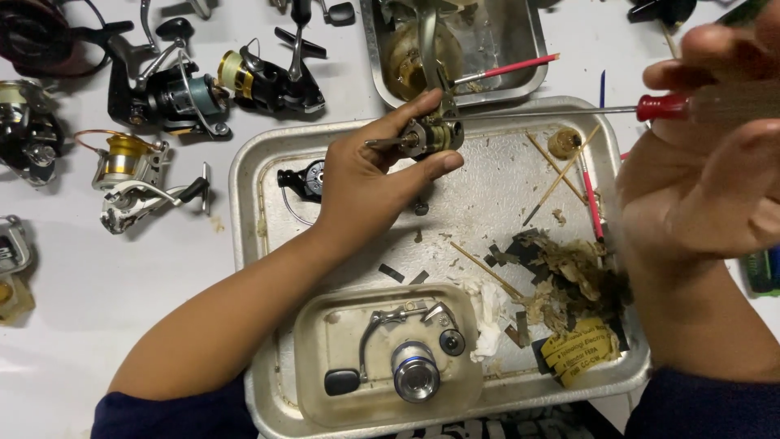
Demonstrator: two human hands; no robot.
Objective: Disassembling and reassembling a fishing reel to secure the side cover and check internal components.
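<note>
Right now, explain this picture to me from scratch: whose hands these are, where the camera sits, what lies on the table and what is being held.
There is one picture, taken by a camera worn on a person's head, looking down at their own two bare hands over a white table.

The left hand holds a small greasy metal reel part in a fingertip grip above a big metal tray. The right hand, close to the camera and blurred, holds a red-handled screwdriver whose thin shaft reaches across to that part.

In the tray lie a black knob piece, wooden sticks, dirty paper scraps and a smaller tray with a reel spool and other reel parts. A second metal tray sits behind. To the left, several whole fishing reels lie on the table.
</note>
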